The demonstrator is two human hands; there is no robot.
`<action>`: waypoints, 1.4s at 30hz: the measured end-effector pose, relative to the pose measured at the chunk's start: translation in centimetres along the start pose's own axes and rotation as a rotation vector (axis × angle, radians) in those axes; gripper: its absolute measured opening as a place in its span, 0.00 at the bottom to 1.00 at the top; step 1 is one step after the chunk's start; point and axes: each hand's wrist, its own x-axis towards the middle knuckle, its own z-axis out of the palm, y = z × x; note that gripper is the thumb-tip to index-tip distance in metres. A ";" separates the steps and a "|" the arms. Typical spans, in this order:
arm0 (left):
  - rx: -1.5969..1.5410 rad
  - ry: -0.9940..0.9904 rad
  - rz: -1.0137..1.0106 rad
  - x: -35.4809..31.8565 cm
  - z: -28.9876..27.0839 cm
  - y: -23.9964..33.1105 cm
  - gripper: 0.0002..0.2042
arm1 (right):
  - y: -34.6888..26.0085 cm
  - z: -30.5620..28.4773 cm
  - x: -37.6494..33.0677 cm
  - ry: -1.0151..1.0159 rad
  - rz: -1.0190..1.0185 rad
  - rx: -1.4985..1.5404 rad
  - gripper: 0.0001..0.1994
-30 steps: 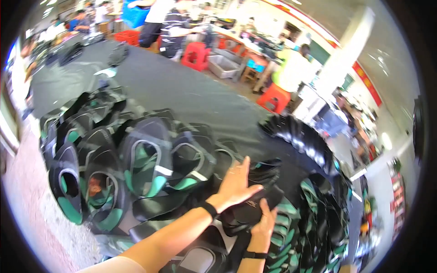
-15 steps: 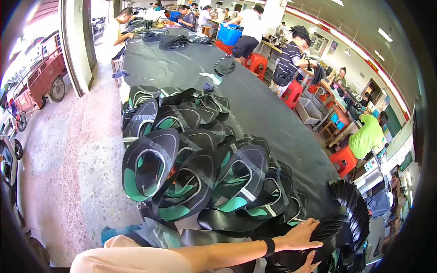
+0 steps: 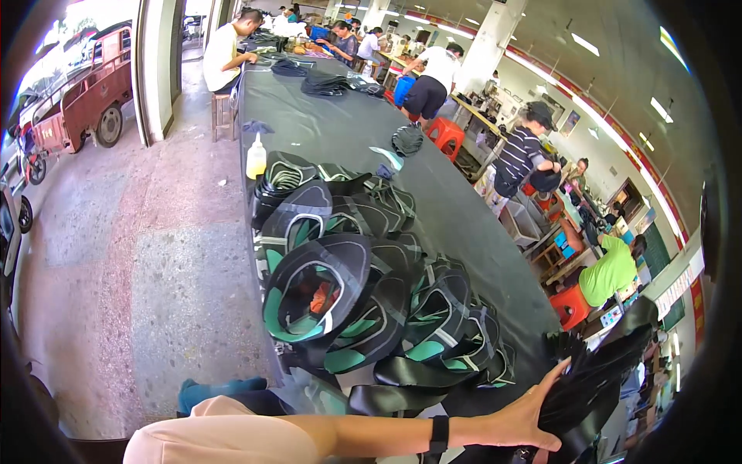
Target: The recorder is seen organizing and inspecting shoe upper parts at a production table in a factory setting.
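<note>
My left hand, a black band on its wrist, reaches across to the lower right. Its thumb and fingers are spread wide around a stack of thin black pieces, which is smeared by motion. My right hand does not show. Left of the stack, black curved pieces with green patches and pale edging lie heaped on the dark-covered table. Smooth black strips rest at the heap's near edge, beside my left forearm.
A bottle of yellowish liquid stands at the table's left edge. Farther along lie a dark bundle and stacks of black pieces. People work around the table, some near red stools. A red cart is outside on the left.
My left hand has spread wider around the black stack, which has shifted and tilted up. The fingers of my right hand, seen below earlier, have left the picture. The whole view has swung slightly.
</note>
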 end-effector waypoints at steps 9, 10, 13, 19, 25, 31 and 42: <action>-0.051 0.130 0.162 -8.1 -3.1 8.0 0.73 | -11.1 3.8 -2.8 -0.285 -0.522 -0.388 0.17; -0.108 0.096 0.085 -9.3 -3.6 9.9 0.74 | -12.8 4.6 -3.4 -0.306 -0.577 -0.365 0.17; 0.001 0.215 0.168 -11.1 -7.0 10.6 0.74 | -15.8 8.3 -4.7 -0.395 -0.601 -0.300 0.17; 0.146 0.384 0.013 -16.2 -11.8 17.8 0.70 | -20.3 12.8 -7.2 -0.517 -0.801 -0.216 0.08; -0.234 0.562 0.175 -17.8 -19.1 20.9 0.45 | -21.1 21.5 -9.5 -0.749 -0.844 -0.068 0.33; -0.457 0.596 0.073 -19.1 -25.5 23.0 0.21 | -22.7 22.6 -11.0 -0.809 -0.827 0.100 0.32; -0.324 0.625 0.259 -22.1 -32.1 21.8 0.24 | -19.1 20.2 -10.4 -0.702 -0.804 0.008 0.16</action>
